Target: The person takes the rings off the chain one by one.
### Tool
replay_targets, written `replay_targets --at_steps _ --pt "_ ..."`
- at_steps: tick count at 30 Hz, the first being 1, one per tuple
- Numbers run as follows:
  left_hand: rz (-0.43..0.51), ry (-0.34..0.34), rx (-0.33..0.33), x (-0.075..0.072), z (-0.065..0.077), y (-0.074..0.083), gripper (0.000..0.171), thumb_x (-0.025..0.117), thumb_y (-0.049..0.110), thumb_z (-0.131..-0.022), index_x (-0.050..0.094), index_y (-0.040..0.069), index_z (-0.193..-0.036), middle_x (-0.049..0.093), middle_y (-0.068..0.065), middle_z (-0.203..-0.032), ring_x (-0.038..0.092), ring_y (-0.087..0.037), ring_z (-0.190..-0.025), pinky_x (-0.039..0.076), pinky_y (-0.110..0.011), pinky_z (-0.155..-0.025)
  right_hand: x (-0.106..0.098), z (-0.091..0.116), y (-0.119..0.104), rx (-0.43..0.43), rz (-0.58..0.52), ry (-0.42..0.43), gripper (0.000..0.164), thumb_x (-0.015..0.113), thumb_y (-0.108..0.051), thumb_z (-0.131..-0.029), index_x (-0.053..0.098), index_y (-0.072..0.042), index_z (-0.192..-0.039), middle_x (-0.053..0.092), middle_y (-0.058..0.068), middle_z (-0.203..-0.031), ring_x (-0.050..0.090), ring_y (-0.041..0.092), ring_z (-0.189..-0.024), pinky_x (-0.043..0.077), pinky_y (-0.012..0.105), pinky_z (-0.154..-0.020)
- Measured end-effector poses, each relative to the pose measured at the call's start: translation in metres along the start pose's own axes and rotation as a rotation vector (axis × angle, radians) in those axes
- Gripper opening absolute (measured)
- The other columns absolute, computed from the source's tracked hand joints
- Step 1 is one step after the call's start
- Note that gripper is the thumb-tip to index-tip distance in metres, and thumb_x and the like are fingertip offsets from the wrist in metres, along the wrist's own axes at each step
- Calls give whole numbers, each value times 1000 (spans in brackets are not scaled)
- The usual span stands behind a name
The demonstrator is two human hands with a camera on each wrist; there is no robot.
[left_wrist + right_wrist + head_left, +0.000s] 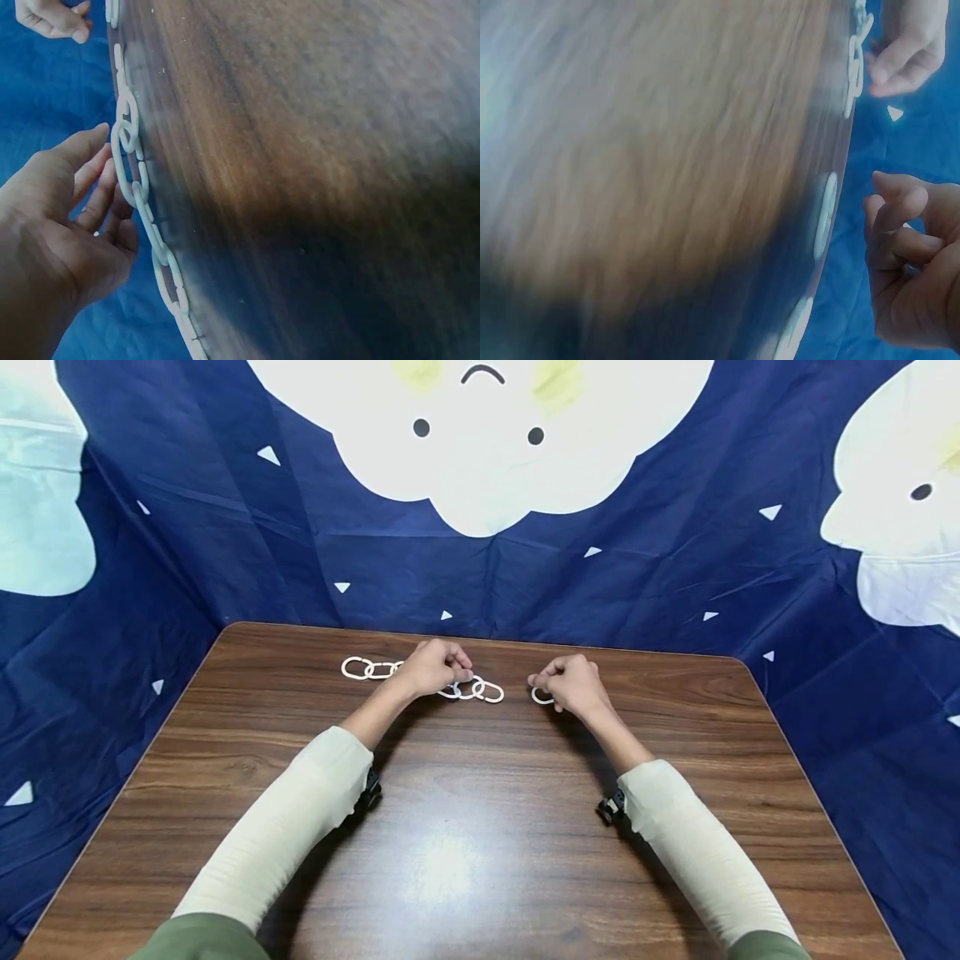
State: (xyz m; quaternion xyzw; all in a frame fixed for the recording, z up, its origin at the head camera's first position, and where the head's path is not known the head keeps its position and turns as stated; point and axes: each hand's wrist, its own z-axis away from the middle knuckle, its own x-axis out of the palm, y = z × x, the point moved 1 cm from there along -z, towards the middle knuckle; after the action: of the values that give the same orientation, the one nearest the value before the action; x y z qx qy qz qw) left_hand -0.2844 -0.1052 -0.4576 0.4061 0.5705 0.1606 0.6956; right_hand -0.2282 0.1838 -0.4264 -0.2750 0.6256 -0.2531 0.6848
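A chain of white oval links lies along the far side of the wooden table, its middle covered by my left hand in the head view. In the left wrist view, that hand has loosely bent fingers, with one tip close beside a tilted link; whether they touch is unclear. To the right, my right hand hovers by a separate white link, partly hidden under it. The right wrist view shows loosely curled fingers, apart from that loose link and another white piece lower down.
The brown table has a rounded far edge just beyond the chain. Behind it hangs a dark blue cloth with white clouds and small triangles. Dark wrist cameras sit under both pale sleeves.
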Motion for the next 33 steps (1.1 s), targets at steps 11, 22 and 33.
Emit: replay_targets --at_steps 11,22,33 --pt "-35 -12 -6 1 2 -6 13 85 23 -97 84 12 -104 77 1 -91 67 -16 -89 52 -33 -88 25 -6 -22 4 1 -61 21 89 -35 -98 83 -17 -89 67 -1 -58 62 12 -46 43 27 -54" --pt "-48 -21 -2 12 -26 -47 14 93 35 -91 85 26 -98 78 6 -90 71 -15 -88 56 -34 -85 41 -5 -33 1 3 -93 15 91 -29 -95 84 -16 -90 67 -2 -58 63 12 -47 47 28 -61" --pt "-74 -37 25 7 -8 -22 14 91 27 -95 84 15 -100 78 3 -89 68 -17 -90 54 -33 -87 50 -7 -41 23 49 -74 16 92 -29 -94 81 -18 -90 68 -2 -58 67 14 -51 53 36 -70"
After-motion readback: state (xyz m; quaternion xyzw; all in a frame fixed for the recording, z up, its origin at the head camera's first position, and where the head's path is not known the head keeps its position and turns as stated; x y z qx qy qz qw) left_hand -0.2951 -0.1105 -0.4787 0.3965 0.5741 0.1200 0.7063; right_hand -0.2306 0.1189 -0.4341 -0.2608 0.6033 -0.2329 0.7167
